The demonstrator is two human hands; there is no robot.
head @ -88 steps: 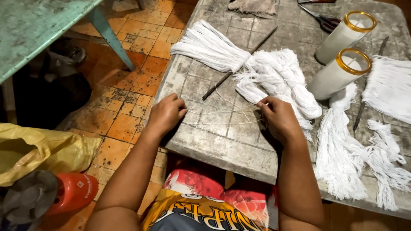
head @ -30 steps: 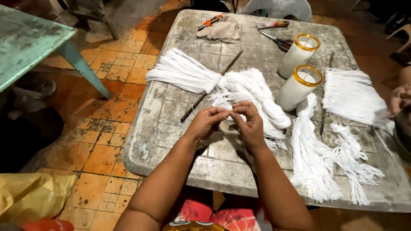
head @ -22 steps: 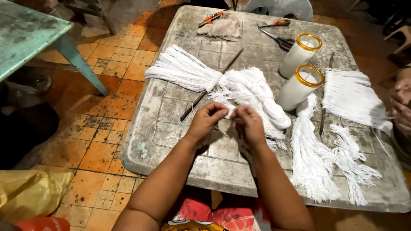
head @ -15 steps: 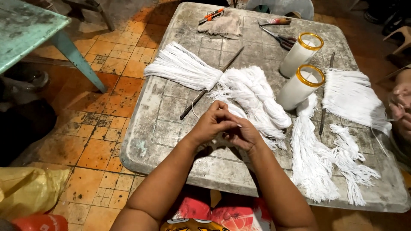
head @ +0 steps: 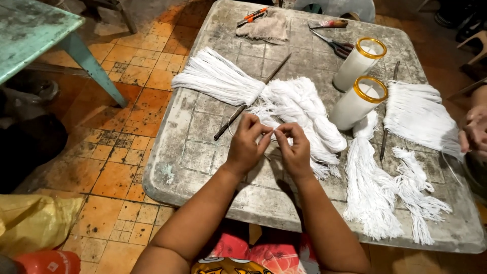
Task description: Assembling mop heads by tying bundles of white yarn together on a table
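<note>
Over the worn stone table (head: 203,167), my left hand (head: 247,144) and my right hand (head: 294,149) are close together, both pinching a thin white string (head: 271,133) between fingertips. Just beyond them lies a heap of white yarn (head: 304,109). A flat bundle of white strands (head: 218,78) rests to the left, crossed by a thin dark stick (head: 251,96). Two white cylinders with gold rims (head: 357,101) lie to the right of the heap.
More white tassels (head: 375,193) and a fringe (head: 416,114) lie on the right. Scissors (head: 335,44), a rag (head: 266,28) and an orange tool (head: 252,15) are at the far edge. Another person's hand (head: 474,129) is at the right. A teal table (head: 35,30) stands left.
My hands came up from the near table edge and met at the yarn heap. They now pinch the string together, fingertips slightly apart again after being clasped close.
</note>
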